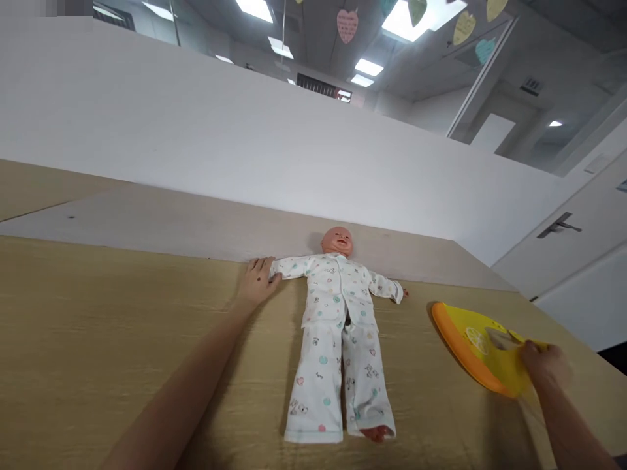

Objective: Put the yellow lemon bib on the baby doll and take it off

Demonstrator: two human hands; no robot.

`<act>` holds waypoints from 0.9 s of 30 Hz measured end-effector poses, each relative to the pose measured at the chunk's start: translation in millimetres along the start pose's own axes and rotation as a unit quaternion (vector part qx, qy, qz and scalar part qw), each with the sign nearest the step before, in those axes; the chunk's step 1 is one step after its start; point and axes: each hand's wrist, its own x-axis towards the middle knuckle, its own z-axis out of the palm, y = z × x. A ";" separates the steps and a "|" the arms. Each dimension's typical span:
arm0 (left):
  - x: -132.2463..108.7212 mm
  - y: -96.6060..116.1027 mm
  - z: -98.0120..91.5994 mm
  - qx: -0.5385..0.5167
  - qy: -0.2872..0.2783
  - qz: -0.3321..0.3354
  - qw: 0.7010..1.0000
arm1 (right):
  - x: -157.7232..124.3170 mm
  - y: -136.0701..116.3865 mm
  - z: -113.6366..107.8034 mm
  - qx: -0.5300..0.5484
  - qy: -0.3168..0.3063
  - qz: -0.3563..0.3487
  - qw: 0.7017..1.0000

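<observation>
A baby doll (337,294) lies on its back in the middle, arms spread, in white pajamas with small coloured prints. My left hand (258,281) is closed round the end of the doll's sleeve on the left side of the view; the doll's hand there is hidden. Off to the right, my right hand (546,365) grips the neck strap of a yellow baby bib (470,336) with an orange pocket rim and a citrus-slice print. The bib is tilted and apart from the doll. One bare doll foot shows at a trouser hem.
The doll's body rests on a wood-coloured tabletop (122,326), its head on a greyish strip (196,225) along the white wall (245,143). Windows with heart-shaped paper notes (347,26) are above. A door with a metal handle (558,225) stands at the right.
</observation>
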 end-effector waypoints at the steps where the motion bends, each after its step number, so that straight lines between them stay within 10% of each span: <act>1: 0.3 1.0 -1.0 0.000 0.001 0.002 1.000 | -0.2 -15.4 -0.8 0.030 0.023 -0.004 0.999; 9: 2.3 0.1 -6.8 -0.012 0.003 0.004 1.000 | -40.8 -186.6 -38.3 0.442 0.040 -0.054 0.894; 18: 77.2 71.1 -26.4 -0.188 0.070 -0.079 0.976 | -140.8 -308.4 -47.3 0.666 -0.283 -0.190 0.664; 23: 135.0 114.8 -15.1 -0.487 -0.161 -0.206 0.833 | -163.2 -330.2 -21.5 0.679 -0.414 -0.182 0.579; 27: 147.1 126.4 0.2 -0.597 -0.316 -0.142 0.723 | -175.1 -338.3 -16.4 0.690 -0.470 -0.171 0.523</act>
